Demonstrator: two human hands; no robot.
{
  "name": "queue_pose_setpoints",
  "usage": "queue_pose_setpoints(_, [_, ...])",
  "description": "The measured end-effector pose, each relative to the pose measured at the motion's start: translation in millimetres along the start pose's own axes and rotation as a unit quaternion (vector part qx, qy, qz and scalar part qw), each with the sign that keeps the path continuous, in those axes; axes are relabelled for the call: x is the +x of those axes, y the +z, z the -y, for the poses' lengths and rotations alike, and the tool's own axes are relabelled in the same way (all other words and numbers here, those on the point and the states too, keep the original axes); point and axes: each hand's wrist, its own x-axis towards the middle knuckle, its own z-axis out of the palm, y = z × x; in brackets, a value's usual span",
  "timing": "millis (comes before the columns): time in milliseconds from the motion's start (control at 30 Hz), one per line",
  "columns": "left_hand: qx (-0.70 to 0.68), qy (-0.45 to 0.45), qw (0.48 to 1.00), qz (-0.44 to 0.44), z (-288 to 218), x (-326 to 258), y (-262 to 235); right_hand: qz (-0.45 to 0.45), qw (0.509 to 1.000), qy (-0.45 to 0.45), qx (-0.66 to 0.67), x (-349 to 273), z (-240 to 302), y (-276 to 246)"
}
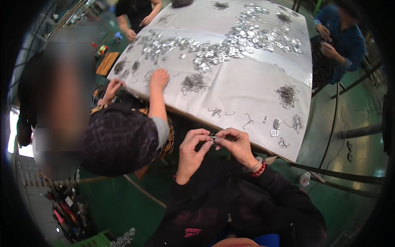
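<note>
Just off the near edge of the table, my left hand (192, 153) and my right hand (238, 145) meet fingertip to fingertip. Both pinch a small metal piece (213, 138); the fingers cover most of it, so its exact kind does not show. Bent wire hooks (247, 120) lie on the table beyond my hands. To their right are a flat slotted metal buckle (274, 133) and a little heap of wire hooks (296, 122). A red bead bracelet circles my right wrist.
A white-covered table (230, 90) carries a broad spread of silvery buckles (222, 51) and dark heaps of wire hooks (194, 83). Close on my left a co-worker's arm (157, 96) reaches onto it. Other people work at the far left and right sides.
</note>
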Motion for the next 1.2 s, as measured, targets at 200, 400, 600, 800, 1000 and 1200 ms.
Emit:
queue_pose_setpoints(200, [0.033,0.036,0.997,-0.065,1.3,-7.8,11.6,-0.01,0.999,-0.035,-0.012,0.6,1.4,4.0])
queue_pose_setpoints(400, [0.026,0.057,0.995,-0.082,9.2,-4.0,16.9,0.013,0.99,-0.113,-0.084,7.5,-0.4,9.9])
queue_pose_setpoints(600, [-0.082,0.007,0.994,-0.065,26.1,-0.6,17.8,0.168,0.952,-0.084,-0.243,43.9,36.8,-21.1])
queue_pose_setpoints(800, [-0.048,0.013,0.998,-0.04,40.9,5.5,15.6,-0.004,0.941,-0.177,-0.29,216.9,45.4,-68.0])
queue_pose_setpoints(1000, [-0.045,-0.006,0.998,-0.048,38.3,-3.5,20.4,-0.121,0.727,-0.267,-0.62,365.4,-10.4,-107.8])
queue_pose_setpoints(1200, [-0.029,0.008,0.998,-0.054,42.7,-5.4,21.0,-0.12,0.827,-0.133,-0.532,336.1,8.3,-127.6])
